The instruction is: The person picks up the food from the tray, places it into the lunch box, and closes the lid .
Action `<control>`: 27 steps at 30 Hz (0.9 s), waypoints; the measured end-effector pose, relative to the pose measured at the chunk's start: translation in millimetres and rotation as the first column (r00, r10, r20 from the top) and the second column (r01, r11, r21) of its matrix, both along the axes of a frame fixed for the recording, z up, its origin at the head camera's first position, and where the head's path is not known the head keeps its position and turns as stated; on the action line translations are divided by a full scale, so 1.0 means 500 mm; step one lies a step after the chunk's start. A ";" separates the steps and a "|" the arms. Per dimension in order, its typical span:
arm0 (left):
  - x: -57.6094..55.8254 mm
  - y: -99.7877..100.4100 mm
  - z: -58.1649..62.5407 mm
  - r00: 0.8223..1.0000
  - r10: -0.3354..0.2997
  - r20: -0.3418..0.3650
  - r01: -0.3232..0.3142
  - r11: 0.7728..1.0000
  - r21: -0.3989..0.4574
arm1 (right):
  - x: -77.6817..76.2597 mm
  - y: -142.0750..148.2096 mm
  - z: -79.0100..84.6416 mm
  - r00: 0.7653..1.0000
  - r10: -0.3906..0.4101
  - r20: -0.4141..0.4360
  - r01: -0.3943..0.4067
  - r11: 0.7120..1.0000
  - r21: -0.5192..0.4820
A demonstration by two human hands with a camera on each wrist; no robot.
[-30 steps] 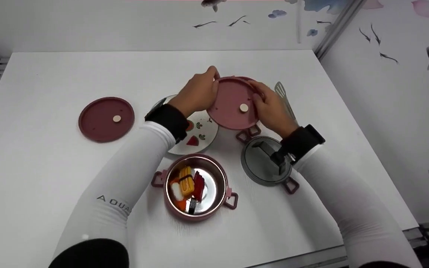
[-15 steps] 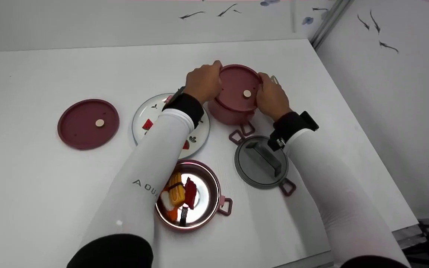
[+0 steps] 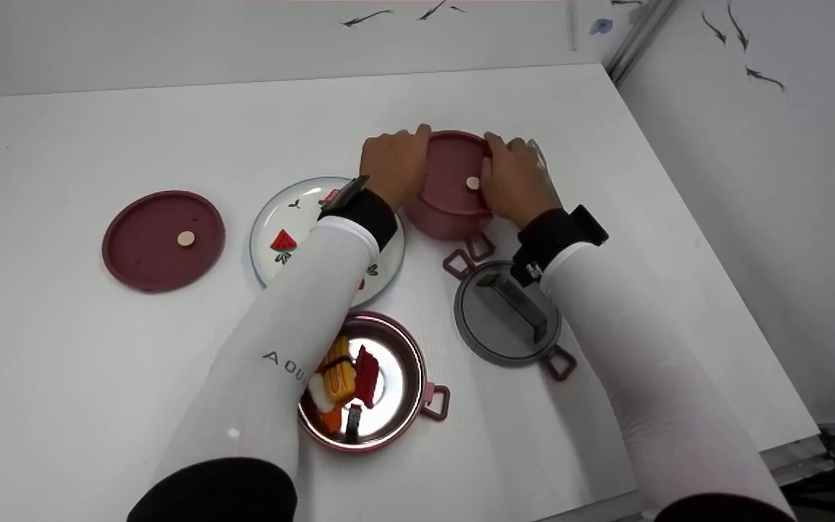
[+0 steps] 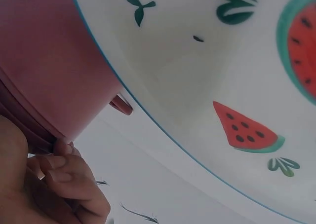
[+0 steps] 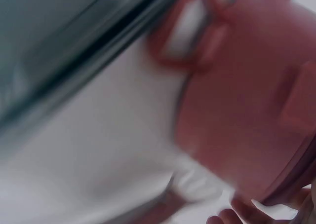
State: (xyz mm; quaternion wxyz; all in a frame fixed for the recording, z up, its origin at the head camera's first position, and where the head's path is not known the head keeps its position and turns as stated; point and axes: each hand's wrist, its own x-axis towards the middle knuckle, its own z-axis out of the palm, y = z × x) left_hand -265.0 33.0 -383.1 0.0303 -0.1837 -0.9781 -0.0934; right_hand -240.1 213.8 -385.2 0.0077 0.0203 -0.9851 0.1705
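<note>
A dark pink pot lid [image 3: 452, 163] sits on a matching pot [image 3: 441, 221] at the back of the table. My left hand [image 3: 394, 165] holds the lid's left edge; the left wrist view has its curled fingertips right at the rim, under the pot's side. From the right, my right hand [image 3: 517, 177] grips the opposite edge, its thumb close to the pale knob [image 3: 472, 183]. The right wrist view is blurred and shows the pot's wall [image 5: 237, 100] with fingertips [image 5: 242, 209] by the lid's edge. My hands hide parts of both sides of the pot.
A fruit-patterned plate [image 3: 301, 225] lies partly under my left arm. In front, an uncovered pot [image 3: 421, 362] holds toy food pieces [image 3: 341, 380]. A grey-lidded pot [image 3: 493, 319] stands beneath my right wrist. Another dark pink lid [image 3: 149, 250] lies at left. A spatula [image 3: 539, 156] shows behind my right hand.
Both hands brought the tilted lid down onto the back pot, where it now lies flat. Since then my right hand has shifted slightly left over its edge. The head view has tilted down.
</note>
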 end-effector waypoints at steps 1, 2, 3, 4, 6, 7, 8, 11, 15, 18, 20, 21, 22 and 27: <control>0.001 0.001 -0.002 1.000 -0.003 -0.011 0.003 1.000 -0.006 | -0.003 -0.007 -0.003 1.000 0.015 0.002 -0.015 1.000 -0.023; 0.001 0.002 -0.004 1.000 -0.005 -0.021 0.004 1.000 -0.012 | -0.005 -0.014 -0.006 1.000 0.028 0.011 -0.028 0.999 -0.047; 0.001 0.004 -0.007 1.000 -0.005 -0.029 0.005 1.000 -0.015 | -0.006 -0.021 -0.008 0.999 0.038 0.022 -0.036 0.997 -0.064; 0.001 0.005 -0.009 0.999 -0.005 -0.037 0.004 1.000 -0.016 | -0.007 -0.026 -0.011 0.998 0.048 0.029 -0.045 0.996 -0.070; -0.001 0.008 -0.013 0.999 0.001 -0.042 -0.002 1.000 -0.026 | -0.008 -0.033 -0.015 0.998 0.056 0.041 -0.055 0.998 -0.033; -0.003 0.009 -0.016 0.999 0.007 -0.036 -0.008 1.000 -0.030 | -0.009 -0.035 -0.017 0.997 0.056 0.048 -0.056 0.998 -0.009; -0.004 0.010 -0.018 1.000 0.014 -0.026 -0.015 0.999 -0.035 | -0.009 -0.037 -0.019 0.997 0.055 0.058 -0.056 0.998 0.013; -0.008 0.013 -0.024 0.999 0.033 0.038 -0.030 0.997 -0.071 | -0.009 -0.038 -0.024 0.995 0.062 0.076 -0.069 0.994 0.085; -0.015 0.020 -0.027 0.992 0.040 0.118 -0.029 0.994 -0.101 | -0.010 -0.034 -0.023 0.990 0.085 0.110 -0.102 0.982 0.157; -0.021 0.020 -0.024 0.989 0.052 0.141 -0.037 0.994 -0.103 | -0.014 -0.035 -0.016 0.984 0.112 0.137 -0.136 0.973 0.186; -0.024 0.018 -0.017 0.988 0.065 0.143 -0.049 0.993 -0.111 | -0.018 -0.038 -0.008 0.980 0.124 0.152 -0.152 0.970 0.187; -0.025 0.017 -0.013 0.987 0.071 0.143 -0.054 0.991 -0.120 | -0.020 -0.040 -0.005 0.979 0.130 0.160 -0.159 0.969 0.188; -0.026 0.017 -0.009 0.987 0.076 0.143 -0.057 0.990 -0.131 | -0.022 -0.042 -0.002 0.977 0.132 0.166 -0.163 0.969 0.188; -0.032 0.020 0.004 0.986 0.087 0.143 -0.065 0.986 -0.152 | -0.034 -0.044 0.002 0.978 0.111 0.177 -0.146 0.969 0.197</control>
